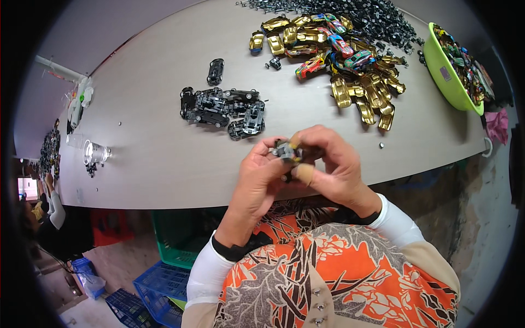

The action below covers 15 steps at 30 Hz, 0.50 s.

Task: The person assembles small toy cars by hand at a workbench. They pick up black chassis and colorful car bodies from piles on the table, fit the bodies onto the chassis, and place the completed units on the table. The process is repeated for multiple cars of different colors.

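Close to the table's front edge, my left hand (261,172) and my right hand (332,167) meet around a small toy car chassis (286,151), grey and black. Fingers of both hands are closed on it and cover much of it. Tape wraps my right thumb. Beyond my hands lies a cluster of black toy car chassis (219,106) with wheels, and one more chassis (215,71) sits apart behind it. Farther right is a pile of gold toy car bodies (340,92), with several brightly coloured car bodies (339,45) among them.
A heap of small dark parts (361,16) spreads along the far edge. At the right stands a green basin (445,74) full of coloured car bodies. A clear cup (95,153) is at the left. Crates (164,287) stand below, and another person's arm (54,208) shows far left.
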Motion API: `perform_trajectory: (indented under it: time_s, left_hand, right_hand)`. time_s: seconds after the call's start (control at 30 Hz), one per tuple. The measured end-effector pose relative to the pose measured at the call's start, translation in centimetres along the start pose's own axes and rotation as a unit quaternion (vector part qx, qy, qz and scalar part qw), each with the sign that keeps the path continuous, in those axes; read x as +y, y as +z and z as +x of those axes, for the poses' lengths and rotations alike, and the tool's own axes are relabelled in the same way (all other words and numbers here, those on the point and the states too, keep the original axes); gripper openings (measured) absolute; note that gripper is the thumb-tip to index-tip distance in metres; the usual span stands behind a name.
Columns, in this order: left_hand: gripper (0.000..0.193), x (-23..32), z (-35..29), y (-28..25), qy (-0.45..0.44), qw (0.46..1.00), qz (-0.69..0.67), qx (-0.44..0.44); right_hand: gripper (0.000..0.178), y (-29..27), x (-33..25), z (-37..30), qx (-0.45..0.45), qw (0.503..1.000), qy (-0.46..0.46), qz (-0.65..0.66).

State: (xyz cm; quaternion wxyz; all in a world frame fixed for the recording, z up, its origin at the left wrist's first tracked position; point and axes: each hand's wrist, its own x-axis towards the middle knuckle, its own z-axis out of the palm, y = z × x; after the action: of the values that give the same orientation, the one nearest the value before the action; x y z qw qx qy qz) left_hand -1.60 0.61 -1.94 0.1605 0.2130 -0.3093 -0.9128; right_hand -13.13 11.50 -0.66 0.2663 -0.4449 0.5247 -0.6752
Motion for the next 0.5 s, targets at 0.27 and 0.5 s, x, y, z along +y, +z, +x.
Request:
perform_trajectory:
  time_s: [0.27, 0.5]
  left_hand:
    - [0.053, 1.1, -0.6, -2.5, -0.019, 0.998, -0.032, -0.043]
    - [0.041, 0.6, -0.8, -1.0, 0.002, 0.998, -0.050, -0.040]
  right_hand:
    - [0.044, -1.9, -1.2, 0.1, 0.063, 0.984, 0.140, 0.092]
    - [0.045, -0.3, -1.2, -0.3, 0.071, 0.981, 0.128, 0.126]
